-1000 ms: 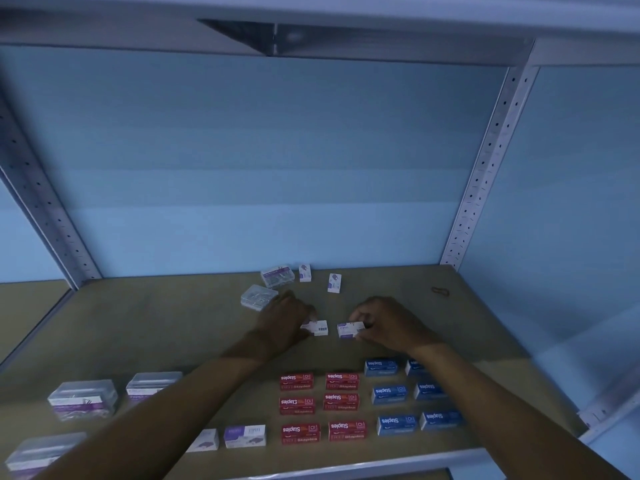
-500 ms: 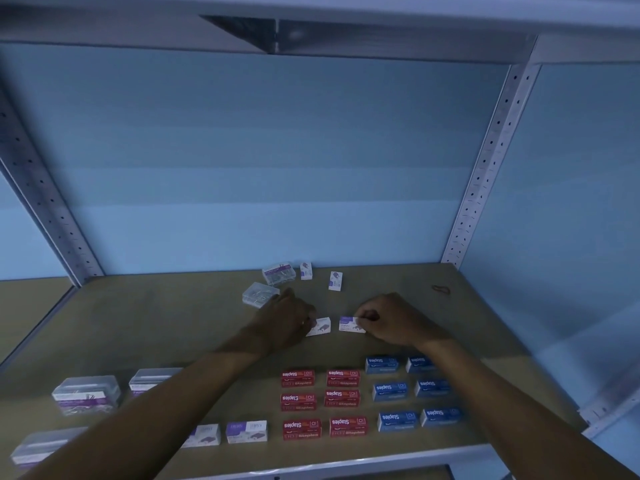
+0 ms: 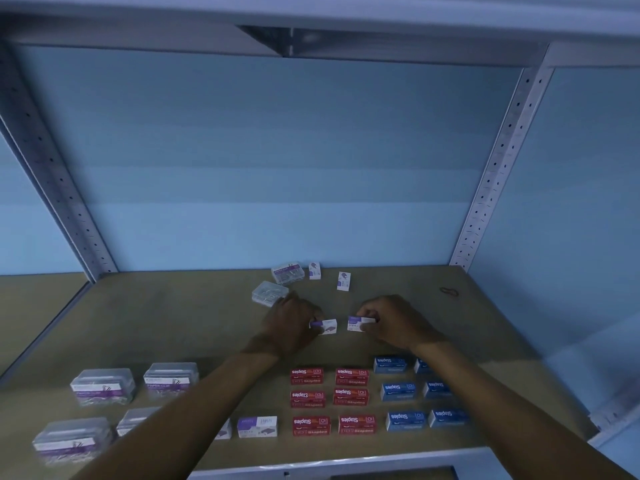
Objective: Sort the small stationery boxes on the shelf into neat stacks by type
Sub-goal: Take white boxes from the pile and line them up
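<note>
Hands meet mid-shelf: the left hand (image 3: 294, 323) pinches one white-and-purple box (image 3: 327, 326), the right hand (image 3: 391, 322) another (image 3: 358, 323), just apart. Red boxes (image 3: 332, 400) and blue boxes (image 3: 415, 393) line the brown shelf (image 3: 156, 323) below pale blue walls (image 3: 277, 150).

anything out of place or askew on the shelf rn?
Yes. Near the back, two clear paper clip boxes lie skewed, away from the clear stacks front left, and two small white-purple boxes stand on end, unsorted. A rubber band lies loose far right. Red and blue staple boxes sit in tidy rows.
</note>
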The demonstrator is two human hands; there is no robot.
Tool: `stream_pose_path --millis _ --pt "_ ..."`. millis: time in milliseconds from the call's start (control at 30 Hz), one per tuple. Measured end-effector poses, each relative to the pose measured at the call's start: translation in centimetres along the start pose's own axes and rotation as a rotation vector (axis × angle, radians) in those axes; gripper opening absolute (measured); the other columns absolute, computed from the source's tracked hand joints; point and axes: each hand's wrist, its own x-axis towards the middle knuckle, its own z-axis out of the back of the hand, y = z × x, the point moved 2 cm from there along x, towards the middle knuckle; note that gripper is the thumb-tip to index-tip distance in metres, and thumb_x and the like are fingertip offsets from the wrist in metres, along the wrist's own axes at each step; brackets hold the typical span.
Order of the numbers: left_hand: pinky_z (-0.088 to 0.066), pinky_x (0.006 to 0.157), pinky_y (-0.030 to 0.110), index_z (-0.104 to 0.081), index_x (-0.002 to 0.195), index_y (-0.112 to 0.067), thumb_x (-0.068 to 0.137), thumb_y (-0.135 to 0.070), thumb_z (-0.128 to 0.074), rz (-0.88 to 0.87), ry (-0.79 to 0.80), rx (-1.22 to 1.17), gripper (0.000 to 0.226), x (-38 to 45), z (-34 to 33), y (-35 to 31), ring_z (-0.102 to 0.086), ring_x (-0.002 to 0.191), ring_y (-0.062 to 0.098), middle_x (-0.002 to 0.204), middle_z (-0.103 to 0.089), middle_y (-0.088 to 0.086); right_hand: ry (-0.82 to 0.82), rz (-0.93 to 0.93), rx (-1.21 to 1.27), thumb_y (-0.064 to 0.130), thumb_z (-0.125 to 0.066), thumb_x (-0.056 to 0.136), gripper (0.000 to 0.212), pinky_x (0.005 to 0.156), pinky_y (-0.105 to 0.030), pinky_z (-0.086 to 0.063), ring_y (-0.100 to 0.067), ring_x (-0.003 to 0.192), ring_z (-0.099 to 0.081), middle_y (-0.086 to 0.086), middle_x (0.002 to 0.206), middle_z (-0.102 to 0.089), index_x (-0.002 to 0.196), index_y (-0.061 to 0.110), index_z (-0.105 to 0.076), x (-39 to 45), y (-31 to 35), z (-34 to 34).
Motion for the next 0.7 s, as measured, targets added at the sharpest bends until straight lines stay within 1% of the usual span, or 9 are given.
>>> stream_pose_path --millis 67,167,233,300,367,433,500,600,700 --pt "-0.051 0.094 0.034 -0.072 0.113 -0.023 0.091 -0.034 -0.063 0.001 -0.009 -0.012 0.026 -0.6 0.7 0.5 -0.061 0.109 0.019 0.117 -0.072 -0.001 -0.025 -0.016 0.004 0.022 -0.073 0.087 0.011 0.072 -0.034 -0.058 -0.007 0.078 -0.067 0.004 0.091 -0.076 0.095 0.022 -0.080 0.0 1.0 0.1" --pt "-0.053 0.089 0.033 -0.075 0.104 -0.021 0.089 -0.034 -0.065 0.000 -0.090 0.013 0.022 -1.9 2.5 1.5 -0.063 0.105 0.021 0.109 -0.073 0.003 -0.028 -0.018 0.029 0.025 -0.072 0.087 0.012 0.075 -0.037 -0.059 -0.005 0.078 -0.068 0.007 0.091 -0.076 0.096 0.023 -0.079 -0.1 3.5 0.0" --pt "-0.052 0.085 0.030 -0.077 0.097 -0.021 0.085 -0.034 -0.069 -0.012 -0.151 0.050 0.019 -2.9 4.0 2.1 -0.063 0.103 0.023 0.105 -0.074 0.004 -0.008 -0.012 0.026 0.029 -0.071 0.087 0.014 0.075 -0.037 -0.059 -0.006 0.080 -0.068 0.010 0.093 -0.076 0.099 0.025 -0.078 -0.2 5.6 -0.3" --pt "-0.048 0.080 0.028 -0.078 0.095 -0.025 0.082 -0.038 -0.072 0.003 -0.166 0.076 0.018 -4.0 5.7 2.9 -0.063 0.097 0.023 0.101 -0.075 0.003 0.013 -0.015 0.006 0.034 -0.069 0.087 0.017 0.075 -0.034 -0.057 -0.004 0.081 -0.067 0.015 0.094 -0.074 0.102 0.030 -0.076 -0.4 7.7 -0.7" --pt "-0.050 0.079 0.028 -0.077 0.096 -0.033 0.081 -0.044 -0.069 0.043 -0.127 0.097 0.020 -5.4 7.0 4.0 -0.062 0.093 0.021 0.098 -0.074 0.003 0.026 -0.009 -0.030 0.038 -0.066 0.085 0.019 0.073 -0.030 -0.056 -0.002 0.079 -0.066 0.019 0.092 -0.074 0.101 0.035 -0.076 -0.6 9.8 -1.1" --pt "-0.052 0.080 0.030 -0.074 0.099 -0.038 0.082 -0.050 -0.065 0.071 -0.056 0.109 0.022 -7.1 8.1 5.0 -0.061 0.093 0.017 0.098 -0.071 -0.003 0.047 0.005 -0.054 0.042 -0.064 0.085 0.019 0.072 -0.028 -0.055 -0.003 0.079 -0.067 0.021 0.091 -0.074 0.100 0.039 -0.075 -0.9 11.5 -1.4" --pt "-0.051 0.080 0.029 -0.073 0.099 -0.040 0.084 -0.050 -0.064 0.063 0.018 0.118 0.021 -8.9 8.8 5.7 -0.059 0.094 0.012 0.098 -0.071 -0.011 0.073 0.024 -0.060 0.045 -0.065 0.085 0.019 0.072 -0.027 -0.056 -0.003 0.081 -0.067 0.022 0.094 -0.074 0.101 0.040 -0.075 -1.1 13.0 -1.8" --pt "-0.039 0.078 0.024 -0.074 0.104 -0.037 0.085 -0.043 -0.066 0.039 0.031 0.117 0.021 -11.2 9.2 5.9 -0.053 0.100 0.012 0.101 -0.070 -0.009 0.089 0.068 -0.054 0.048 -0.069 0.085 0.021 0.074 -0.027 -0.056 -0.001 0.082 -0.068 0.022 0.096 -0.075 0.103 0.040 -0.074 -1.6 14.7 -2.6" --pt "-0.031 0.082 0.021 -0.072 0.109 -0.037 0.087 -0.044 -0.066 0.054 0.035 0.135 0.024 -12.7 9.4 6.0 -0.048 0.108 0.011 0.108 -0.066 -0.009 0.081 0.129 -0.066 0.050 -0.068 0.083 0.022 0.068 -0.023 -0.053 0.005 0.076 -0.066 0.024 0.091 -0.074 0.102 0.042 -0.073 -2.3 16.0 -3.4"
